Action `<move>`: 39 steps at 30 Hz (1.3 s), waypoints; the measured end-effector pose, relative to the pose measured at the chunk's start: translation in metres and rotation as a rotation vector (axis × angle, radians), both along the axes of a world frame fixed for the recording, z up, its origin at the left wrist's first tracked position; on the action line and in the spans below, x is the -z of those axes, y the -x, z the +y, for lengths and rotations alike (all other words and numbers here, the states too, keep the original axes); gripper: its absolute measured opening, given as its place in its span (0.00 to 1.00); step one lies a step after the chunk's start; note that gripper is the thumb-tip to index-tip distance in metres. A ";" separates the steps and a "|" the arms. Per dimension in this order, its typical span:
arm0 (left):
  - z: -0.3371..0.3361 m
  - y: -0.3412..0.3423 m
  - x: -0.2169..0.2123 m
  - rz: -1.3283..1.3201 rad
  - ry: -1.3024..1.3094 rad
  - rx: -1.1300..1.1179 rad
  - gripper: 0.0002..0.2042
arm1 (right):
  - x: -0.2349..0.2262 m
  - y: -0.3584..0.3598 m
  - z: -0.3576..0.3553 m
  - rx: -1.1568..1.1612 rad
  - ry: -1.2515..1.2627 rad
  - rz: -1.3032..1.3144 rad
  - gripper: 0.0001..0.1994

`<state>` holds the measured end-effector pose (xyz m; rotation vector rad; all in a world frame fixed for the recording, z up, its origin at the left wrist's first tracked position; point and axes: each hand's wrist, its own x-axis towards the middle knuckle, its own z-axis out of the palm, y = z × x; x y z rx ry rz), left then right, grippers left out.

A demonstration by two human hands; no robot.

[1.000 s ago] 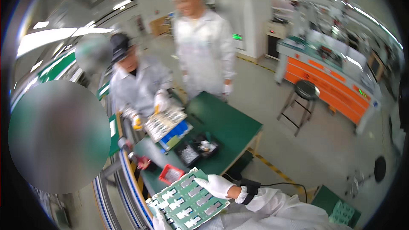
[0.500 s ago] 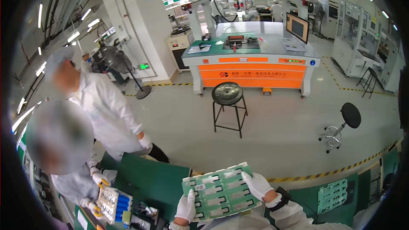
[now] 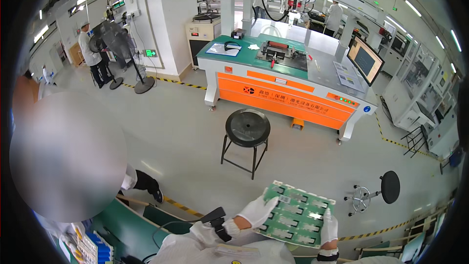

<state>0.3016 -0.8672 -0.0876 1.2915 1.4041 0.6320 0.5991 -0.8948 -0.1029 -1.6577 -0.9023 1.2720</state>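
A pale factory floor (image 3: 185, 132) fills most of my view now, marked with yellow-and-black striped tape and running back to an orange-fronted machine bench (image 3: 288, 98) with a green top. A black round stool (image 3: 247, 127) stands in front of it, and a second swivel stool (image 3: 386, 188) sits off to the right. Compared with half a second ago the view has swung further from the green worktop (image 3: 132, 225), which now only shows at the lower left corner; the orange bench has come closer and the black stool sits nearer the middle.

I hold the green circuit panel (image 3: 295, 215) up in front of me, over the floor, tilted with its printed face toward the camera. My left hand (image 3: 256, 211), in a white glove, grips its left edge, fingers closed over the board. My right hand (image 3: 330, 227), also gloved, pinches the right edge, fingers wrapped round it. The panel was held the same way before, but it now sits lower and further right in my view.

At far left a person's white sleeve (image 3: 128, 178) shows beside the worktop, and a standing fan (image 3: 117, 39) stands near the back wall.
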 end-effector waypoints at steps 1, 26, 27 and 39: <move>0.024 -0.010 -0.021 -0.053 0.080 0.006 0.28 | 0.000 -0.008 0.017 0.023 -0.052 0.042 0.25; 0.563 -0.143 0.026 -0.088 0.030 -0.054 0.28 | 0.020 -0.147 0.574 0.019 0.030 -0.072 0.26; 0.583 -0.139 0.043 -0.056 0.013 -0.016 0.30 | 0.029 -0.149 0.592 0.018 0.018 -0.080 0.26; 0.806 -0.056 0.012 0.015 -0.066 -0.079 0.31 | 0.019 -0.070 0.823 -0.003 -0.045 -0.136 0.26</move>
